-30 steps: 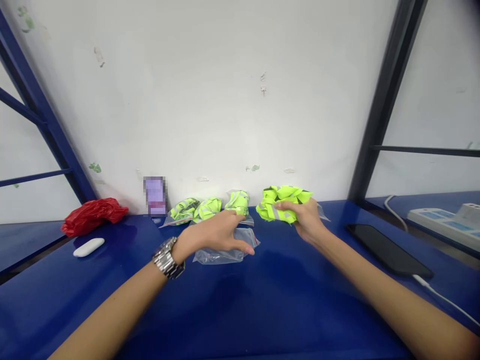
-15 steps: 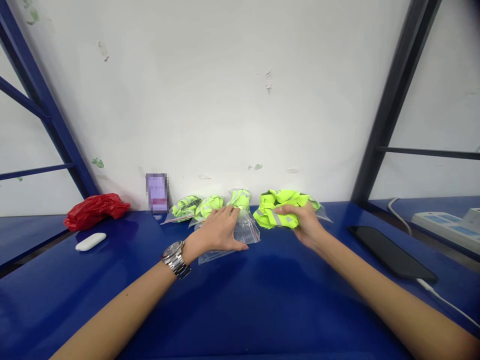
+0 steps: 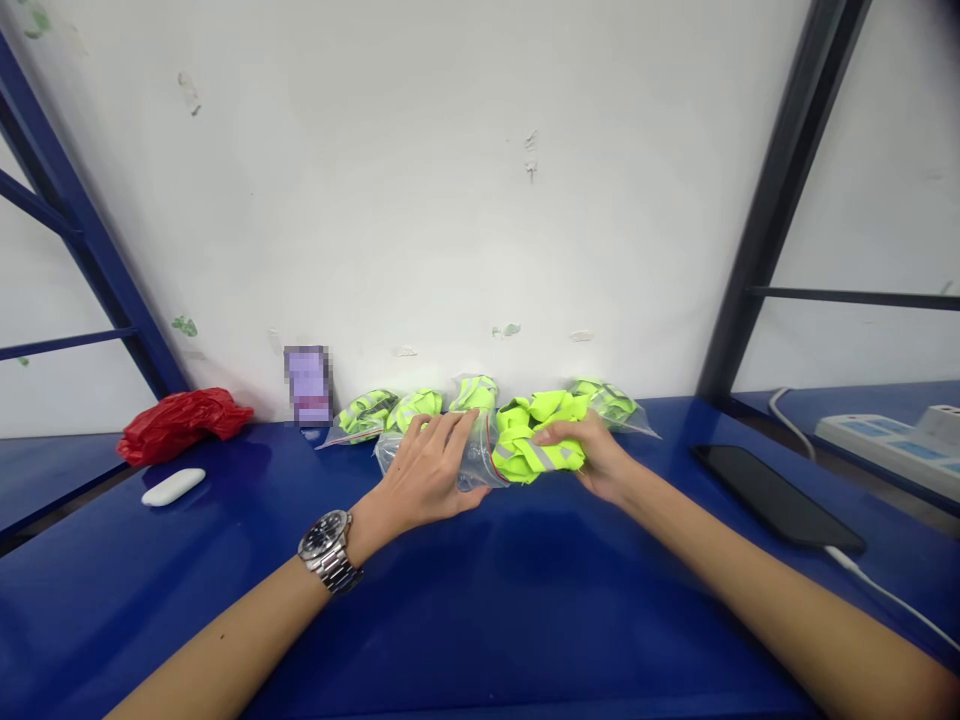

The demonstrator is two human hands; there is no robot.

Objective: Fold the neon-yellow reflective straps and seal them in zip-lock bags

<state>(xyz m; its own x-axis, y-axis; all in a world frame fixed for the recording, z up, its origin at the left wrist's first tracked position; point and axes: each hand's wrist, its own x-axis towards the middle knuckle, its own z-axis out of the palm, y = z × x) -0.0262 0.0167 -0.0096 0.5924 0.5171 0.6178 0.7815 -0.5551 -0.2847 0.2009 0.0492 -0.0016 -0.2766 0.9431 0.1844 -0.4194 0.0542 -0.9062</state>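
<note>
My right hand (image 3: 596,455) is closed around a bundled neon-yellow reflective vest (image 3: 538,440) with grey strips. Its left end meets the red-edged mouth of a clear zip bag (image 3: 475,462). Over that bag my left hand (image 3: 427,462) is curled, thumb in front and fingers behind, gripping it near the opening. Whether any of the vest is inside the bag I cannot tell. Behind my hands, bagged yellow bundles stand along the wall: one at the left (image 3: 366,412), one beside it (image 3: 417,406), one in the middle (image 3: 474,392) and one at the right (image 3: 606,400).
A red plastic bag (image 3: 180,425) and a white earbud case (image 3: 173,487) lie at the left of the blue table (image 3: 480,620). A blurred phone (image 3: 308,385) leans on the wall. At the right are a black phone (image 3: 772,495) with a cable and a power strip (image 3: 889,455).
My right hand has brought the vest left and nearer to me, up to the bag's mouth. My left hand has lifted the bag's opening off the table. The bagged bundle at the right now shows more.
</note>
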